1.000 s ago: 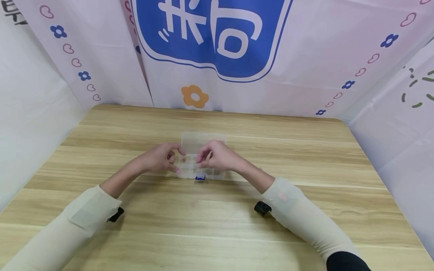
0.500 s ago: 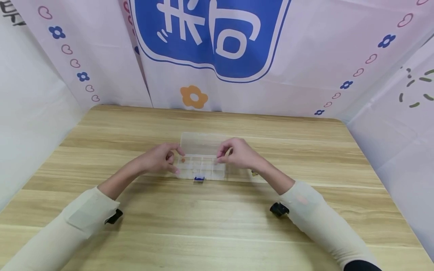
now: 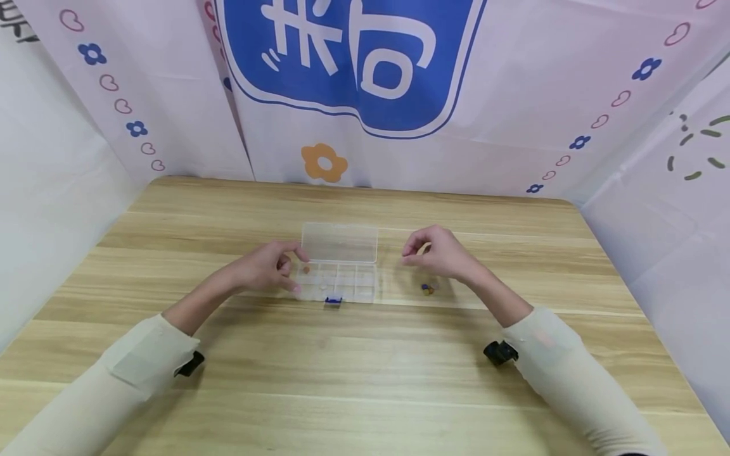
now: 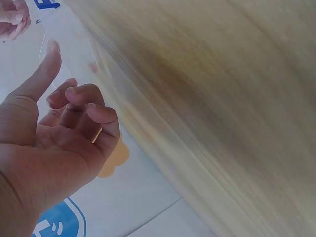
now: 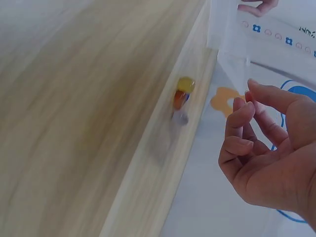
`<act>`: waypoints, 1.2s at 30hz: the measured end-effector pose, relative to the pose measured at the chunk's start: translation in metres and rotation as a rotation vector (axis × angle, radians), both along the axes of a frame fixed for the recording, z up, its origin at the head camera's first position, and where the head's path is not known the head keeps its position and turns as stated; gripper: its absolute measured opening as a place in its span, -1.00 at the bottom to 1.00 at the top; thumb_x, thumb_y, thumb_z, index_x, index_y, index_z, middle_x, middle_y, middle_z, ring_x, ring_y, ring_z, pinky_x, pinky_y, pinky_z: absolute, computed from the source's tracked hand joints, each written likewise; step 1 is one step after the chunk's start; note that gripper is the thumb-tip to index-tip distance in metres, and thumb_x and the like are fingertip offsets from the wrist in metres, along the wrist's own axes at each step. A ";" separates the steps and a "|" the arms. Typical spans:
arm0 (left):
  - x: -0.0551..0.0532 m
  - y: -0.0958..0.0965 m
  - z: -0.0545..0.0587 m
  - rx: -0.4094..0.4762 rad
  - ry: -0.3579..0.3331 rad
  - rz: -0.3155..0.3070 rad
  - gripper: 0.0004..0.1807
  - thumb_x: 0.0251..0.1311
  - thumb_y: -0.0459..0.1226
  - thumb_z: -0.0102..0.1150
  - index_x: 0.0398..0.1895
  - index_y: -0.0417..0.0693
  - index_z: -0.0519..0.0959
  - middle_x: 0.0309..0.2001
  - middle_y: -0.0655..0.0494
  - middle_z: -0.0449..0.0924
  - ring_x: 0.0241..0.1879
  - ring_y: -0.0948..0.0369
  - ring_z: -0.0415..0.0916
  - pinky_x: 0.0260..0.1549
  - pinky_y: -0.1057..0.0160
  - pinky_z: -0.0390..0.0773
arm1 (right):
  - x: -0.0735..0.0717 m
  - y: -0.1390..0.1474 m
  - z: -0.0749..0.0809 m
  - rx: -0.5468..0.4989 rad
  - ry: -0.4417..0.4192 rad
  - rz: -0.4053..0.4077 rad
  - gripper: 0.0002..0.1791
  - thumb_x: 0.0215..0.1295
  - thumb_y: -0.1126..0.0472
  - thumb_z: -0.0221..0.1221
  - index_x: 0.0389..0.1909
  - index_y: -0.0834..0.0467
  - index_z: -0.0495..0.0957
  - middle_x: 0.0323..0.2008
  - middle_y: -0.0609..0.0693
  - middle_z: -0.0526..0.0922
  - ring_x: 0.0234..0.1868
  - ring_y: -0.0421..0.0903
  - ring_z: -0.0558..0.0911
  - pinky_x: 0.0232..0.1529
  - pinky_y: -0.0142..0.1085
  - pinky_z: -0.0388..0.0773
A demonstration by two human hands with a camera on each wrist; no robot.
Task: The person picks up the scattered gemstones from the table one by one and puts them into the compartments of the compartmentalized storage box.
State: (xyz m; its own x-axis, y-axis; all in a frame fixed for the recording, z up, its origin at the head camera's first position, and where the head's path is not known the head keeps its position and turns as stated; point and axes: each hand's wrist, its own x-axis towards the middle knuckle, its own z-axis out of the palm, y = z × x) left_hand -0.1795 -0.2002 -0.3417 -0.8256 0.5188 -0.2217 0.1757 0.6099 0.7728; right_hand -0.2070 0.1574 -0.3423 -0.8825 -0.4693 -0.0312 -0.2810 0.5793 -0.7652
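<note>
Clear box (image 3: 365,292): flat on the table (image 3: 342,367), compartments facing up.
Lid (image 3: 340,242): laid back behind the box, presumably to keep compartments accessible.
Left hand (image 3: 263,266): thumb and index finger grip the box's left end, likely steadying it.
Orange bead (image 3: 307,270): 1, in the box's back-left compartment.
Right hand (image 3: 439,253): right of the box, fingers loosely curled, nothing visible between them.
Loose beads (image 3: 428,289): at least 3, right of the box, probably kept close for short reaches.

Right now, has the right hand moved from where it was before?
Yes. In the head view, the right hand was over the clear box; now it's beyond the box's right side, farther right of the orange flower.
</note>
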 end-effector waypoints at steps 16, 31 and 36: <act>-0.003 0.001 -0.001 -0.042 0.002 -0.006 -0.48 0.15 -0.50 0.44 0.16 -0.39 0.46 -0.64 0.18 0.20 -0.59 0.26 0.17 -0.48 0.34 0.38 | -0.002 0.030 -0.007 0.088 -0.005 0.022 -0.95 0.26 0.42 0.38 -0.32 0.30 0.69 -0.38 0.03 0.69 -0.29 -0.06 0.61 -0.30 -0.35 0.55; -0.001 0.002 0.001 -0.029 0.007 -0.017 -0.47 0.15 -0.48 0.45 0.15 -0.41 0.45 -0.64 0.18 0.20 -0.59 0.28 0.18 -0.44 0.33 0.45 | 0.003 0.041 -0.012 0.204 -0.111 0.015 -0.88 0.17 0.33 0.48 -0.38 0.23 0.71 -0.43 0.01 0.67 -0.38 -0.13 0.54 -0.33 -0.33 0.48; -0.001 0.001 0.002 -0.043 0.014 -0.015 -0.47 0.14 -0.48 0.46 0.15 -0.39 0.45 -0.63 0.17 0.22 -0.59 0.26 0.19 -0.45 0.32 0.42 | 0.003 0.041 -0.012 0.213 -0.125 0.015 -0.91 0.21 0.33 0.46 -0.39 0.24 0.72 -0.45 0.01 0.69 -0.42 -0.14 0.54 -0.38 -0.36 0.49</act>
